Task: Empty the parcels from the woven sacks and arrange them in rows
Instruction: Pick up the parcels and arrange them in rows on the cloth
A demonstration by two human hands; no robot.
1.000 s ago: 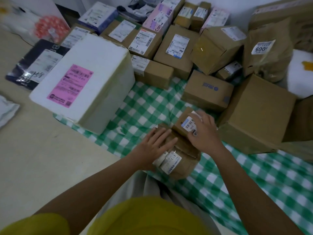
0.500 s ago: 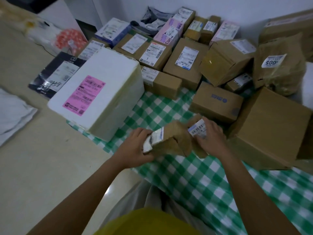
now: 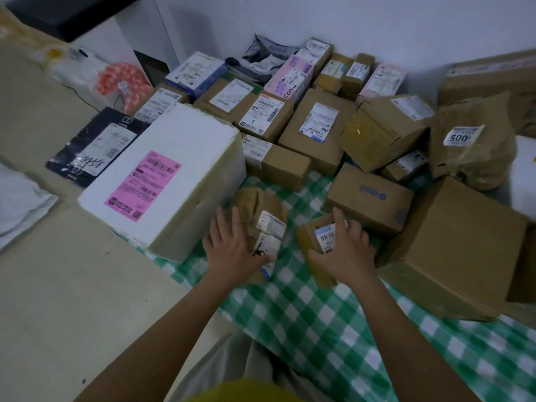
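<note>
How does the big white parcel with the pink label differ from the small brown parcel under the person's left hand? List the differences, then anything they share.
1. The white parcel is a crisp, flat-sided block; the brown parcel is crumpled and rounded.
2. The white parcel is far larger than the brown parcel.
3. The white parcel carries one pink label; the brown parcel carries small white ones.
4. The left hand rests on the brown parcel; nothing touches the white parcel.

Shared: both lie side by side at the checked cloth's edge.

The left hand (image 3: 232, 250) covers the near end of the brown padded parcel (image 3: 255, 204), the right hand (image 3: 345, 250) hides most of the small taped parcel (image 3: 307, 236), label print is illegible, and the frame's right edge crops the large carton (image 3: 452, 250).
</note>
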